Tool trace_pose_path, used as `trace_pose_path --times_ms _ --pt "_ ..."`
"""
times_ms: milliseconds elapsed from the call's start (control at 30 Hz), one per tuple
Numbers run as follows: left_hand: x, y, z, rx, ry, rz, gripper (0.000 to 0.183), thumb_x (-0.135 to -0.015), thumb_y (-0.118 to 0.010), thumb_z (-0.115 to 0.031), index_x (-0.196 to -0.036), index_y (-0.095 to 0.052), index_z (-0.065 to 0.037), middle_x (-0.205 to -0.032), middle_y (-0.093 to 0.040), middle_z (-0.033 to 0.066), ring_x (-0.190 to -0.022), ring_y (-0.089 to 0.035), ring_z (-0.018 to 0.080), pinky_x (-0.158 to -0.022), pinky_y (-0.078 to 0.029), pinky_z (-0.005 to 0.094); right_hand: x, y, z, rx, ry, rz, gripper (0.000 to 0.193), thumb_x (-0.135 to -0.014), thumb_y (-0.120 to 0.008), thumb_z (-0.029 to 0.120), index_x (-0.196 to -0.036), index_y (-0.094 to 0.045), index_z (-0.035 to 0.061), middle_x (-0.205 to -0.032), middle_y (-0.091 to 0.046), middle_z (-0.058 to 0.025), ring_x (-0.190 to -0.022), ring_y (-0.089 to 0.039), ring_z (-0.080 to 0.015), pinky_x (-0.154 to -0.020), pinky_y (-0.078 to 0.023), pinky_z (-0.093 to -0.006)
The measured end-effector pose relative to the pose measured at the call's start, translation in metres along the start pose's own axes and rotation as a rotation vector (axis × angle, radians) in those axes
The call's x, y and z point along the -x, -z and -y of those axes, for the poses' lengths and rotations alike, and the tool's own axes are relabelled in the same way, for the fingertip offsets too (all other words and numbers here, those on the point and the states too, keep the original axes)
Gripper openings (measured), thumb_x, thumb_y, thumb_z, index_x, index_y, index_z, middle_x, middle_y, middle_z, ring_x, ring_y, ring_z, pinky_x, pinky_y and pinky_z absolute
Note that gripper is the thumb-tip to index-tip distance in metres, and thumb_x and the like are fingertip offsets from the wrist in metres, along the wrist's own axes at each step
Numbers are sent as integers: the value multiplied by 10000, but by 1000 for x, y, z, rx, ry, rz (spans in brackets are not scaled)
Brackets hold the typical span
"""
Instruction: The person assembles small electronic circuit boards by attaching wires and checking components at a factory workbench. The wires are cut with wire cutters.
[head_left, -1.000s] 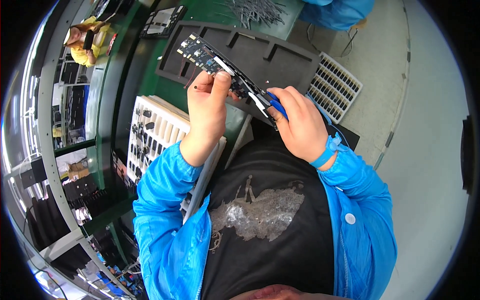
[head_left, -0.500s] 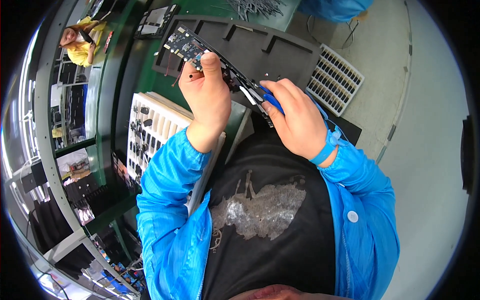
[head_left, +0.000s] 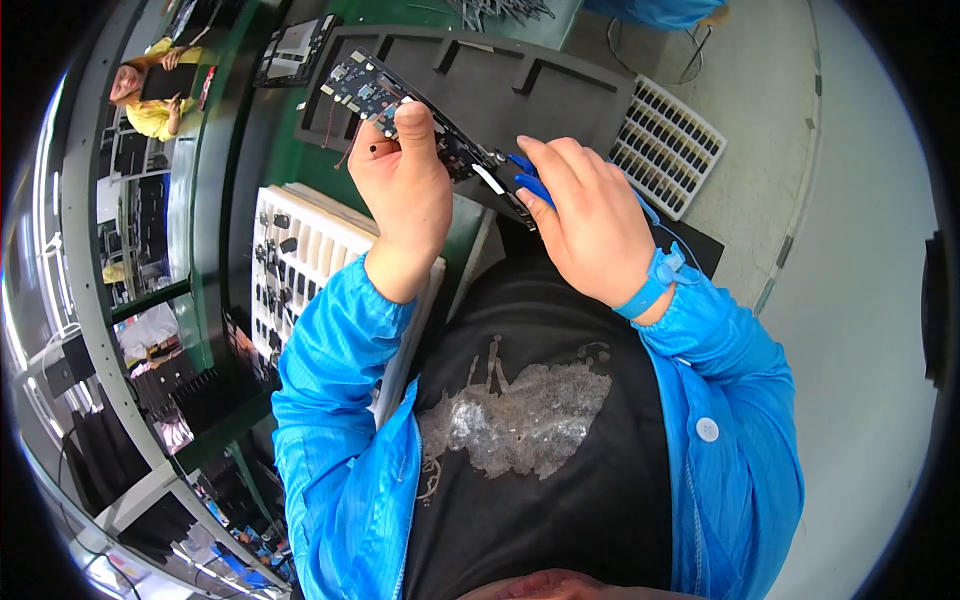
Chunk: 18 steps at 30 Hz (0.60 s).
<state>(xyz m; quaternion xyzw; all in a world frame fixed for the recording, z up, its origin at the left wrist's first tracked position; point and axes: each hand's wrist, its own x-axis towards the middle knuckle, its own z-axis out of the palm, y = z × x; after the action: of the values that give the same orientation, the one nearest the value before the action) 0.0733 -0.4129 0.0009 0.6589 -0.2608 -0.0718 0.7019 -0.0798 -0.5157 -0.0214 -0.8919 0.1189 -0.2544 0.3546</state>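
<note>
My left hand (head_left: 408,190) is closed around a dark circuit board (head_left: 362,86) mounted along a long black frame, thumb on top. The board slants from upper left to lower right, and thin red wires (head_left: 347,150) dangle from its left side. Closed around blue-handled pliers (head_left: 528,180), my right hand (head_left: 595,220) is beside the board's lower part. The metal tip of the pliers is at the board's edge, near a white strip (head_left: 488,178); whether it grips anything I cannot tell. A blue wrist strap (head_left: 650,290) circles my right wrist.
Behind my hands lies a black tray (head_left: 480,85) with raised dividers. A white slotted rack (head_left: 320,235) of small black parts stands at left, and a white tray (head_left: 668,145) of black pieces at right. Across the bench, a person in yellow (head_left: 155,90) holds a dark panel.
The pliers have shifted up along the board, and their metal tip now shows at its edge. Both hands have moved slightly. The person in yellow has raised a dark panel.
</note>
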Motion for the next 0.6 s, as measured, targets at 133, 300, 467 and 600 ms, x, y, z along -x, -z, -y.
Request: trace_pose_path --times_ms 133,300,467,600 --pt "0 2 4 21 -4 18 328 -1000 -635 -389 -871 -553 -98 -751 -534 -57 -651 -462 37 -582 -366 211 -2 6 3 32 0 30 427 -888 -664 96 -1273 -541 -41 -1075 -583 -184 -955 -592 -377 -813 -488 -441" --pt "1 2 1 2 -24 4 325 -1004 -631 -383 -867 -551 -99 -748 -528 -61 -648 -445 33 -580 -354 209 -1 5 5 63 0 25 440 -886 -666 99 -1283 -540 -40 -1080 -584 -180 -960 -594 -369 -816 -489 -436" --pt "0 1 0 7 -6 0 321 -1006 -630 -376 -863 -549 -100 -750 -525 -62 -651 -438 31 -580 -350 208 -3 5 6 53 8 18 438 -889 -663 104 -1284 -541 -41 -1081 -585 -180 -960 -595 -367 -818 -489 -439" --pt "-1 1 0 10 -17 -4 321 -1006 -632 -371 -853 -547 -101 -744 -524 -63 -641 -435 30 -572 -347 208 -2 4 5 46 5 18 427 -894 -661 111 -1275 -545 -43 -1074 -586 -181 -950 -594 -368 -809 -491 -439"
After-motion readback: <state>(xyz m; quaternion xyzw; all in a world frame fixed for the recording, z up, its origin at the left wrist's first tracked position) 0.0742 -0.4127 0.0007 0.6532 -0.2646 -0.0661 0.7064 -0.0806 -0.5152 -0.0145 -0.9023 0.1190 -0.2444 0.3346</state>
